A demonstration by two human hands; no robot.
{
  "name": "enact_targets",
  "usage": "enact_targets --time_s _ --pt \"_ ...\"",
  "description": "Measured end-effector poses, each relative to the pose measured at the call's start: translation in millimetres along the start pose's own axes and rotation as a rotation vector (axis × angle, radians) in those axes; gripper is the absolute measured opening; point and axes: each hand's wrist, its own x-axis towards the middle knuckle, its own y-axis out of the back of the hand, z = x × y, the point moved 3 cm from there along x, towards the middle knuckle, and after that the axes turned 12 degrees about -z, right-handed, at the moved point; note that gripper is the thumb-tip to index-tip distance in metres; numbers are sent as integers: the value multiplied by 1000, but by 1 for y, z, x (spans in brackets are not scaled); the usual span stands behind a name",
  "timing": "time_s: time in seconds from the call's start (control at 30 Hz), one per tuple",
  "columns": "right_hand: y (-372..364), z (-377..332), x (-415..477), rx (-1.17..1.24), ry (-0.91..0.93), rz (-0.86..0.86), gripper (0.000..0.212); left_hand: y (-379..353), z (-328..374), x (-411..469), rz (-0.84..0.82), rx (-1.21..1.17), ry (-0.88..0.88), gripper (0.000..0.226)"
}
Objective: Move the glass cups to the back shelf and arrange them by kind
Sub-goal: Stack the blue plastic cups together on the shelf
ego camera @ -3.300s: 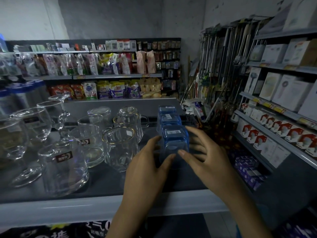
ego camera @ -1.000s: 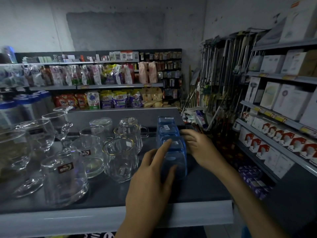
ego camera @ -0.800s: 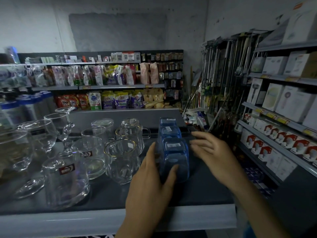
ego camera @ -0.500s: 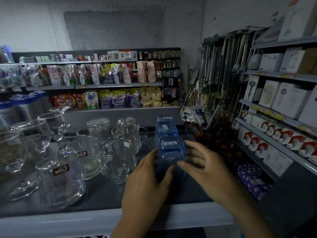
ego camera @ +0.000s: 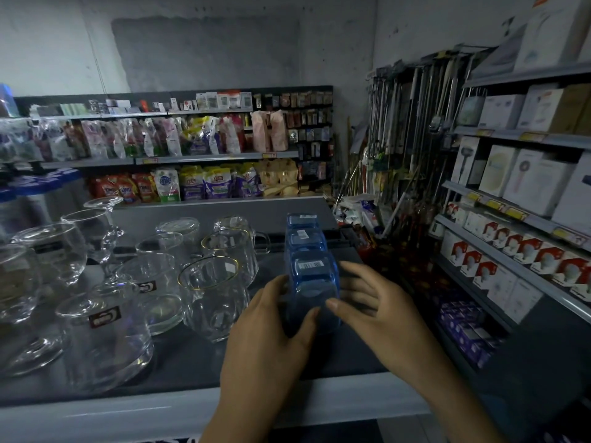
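Three blue glass cups stand upside down in a row running away from me on the dark shelf point(ego camera: 192, 359): the nearest blue cup point(ego camera: 311, 289), a middle one point(ego camera: 303, 239) and a far one point(ego camera: 300, 219). My left hand point(ego camera: 265, 340) lies against the nearest cup's left and front side, thumb on its front. On the cup's right side rests my right hand point(ego camera: 374, 311), fingers spread and thumb touching the front. Left of the row stand gold-rimmed mugs point(ego camera: 212, 295), clear labelled mugs point(ego camera: 102, 334) and stemmed goblets point(ego camera: 51, 251).
The shelf's pale front lip point(ego camera: 112, 410) runs across below my hands. To the right, a lower rack point(ego camera: 511, 270) holds boxed goods, with hanging tools point(ego camera: 409, 148) behind. Snack bags point(ego camera: 198, 183) fill the far shelves.
My right hand came back from beside the middle blue cup to the nearest one's right side. The left hand stayed against the nearest cup. The cups kept their row.
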Motion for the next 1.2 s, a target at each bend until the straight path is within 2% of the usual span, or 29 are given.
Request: enact_targets --time_s 0.13,0.4,1.2 --pt "1 2 0 4 -3 -21 60 2 2 -1 7 -13 11 69" --pt "-1 3 -1 26 11 -7 57 1 -3 0 9 -42 18 58" --pt "0 1 -2 -22 20 -4 54 -3 -11 2 17 -64 -26 58"
